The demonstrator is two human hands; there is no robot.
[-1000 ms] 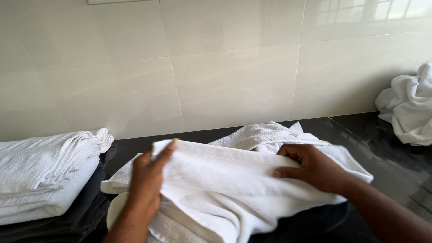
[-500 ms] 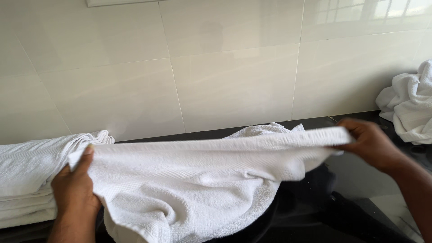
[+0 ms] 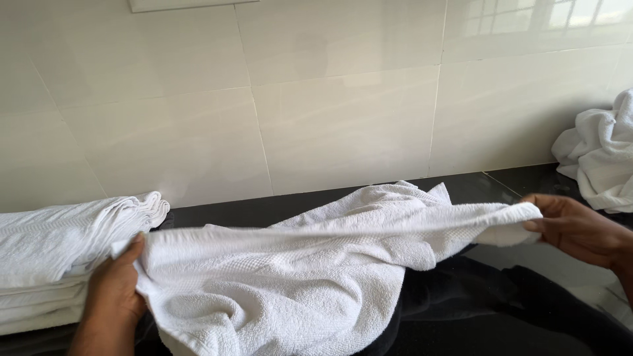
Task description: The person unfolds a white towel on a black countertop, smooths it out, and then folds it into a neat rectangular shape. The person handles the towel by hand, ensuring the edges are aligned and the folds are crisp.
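Note:
A white terry towel (image 3: pixel 297 277) is stretched out over the black countertop (image 3: pixel 475 191), its top edge pulled into a long line. My left hand (image 3: pixel 115 293) grips the towel's left end, thumb on top. My right hand (image 3: pixel 577 227) grips the right end, fingers curled around the bunched cloth. The towel's lower part sags in loose folds toward me.
A stack of folded white towels (image 3: pixel 59 250) lies at the left, close to my left hand. A heap of crumpled white towels (image 3: pixel 600 158) sits at the far right. A glossy cream tiled wall (image 3: pixel 330 99) rises right behind the counter.
My hands moved apart from the towel's middle to its two ends, and the towel went from a folded bundle to a stretched length.

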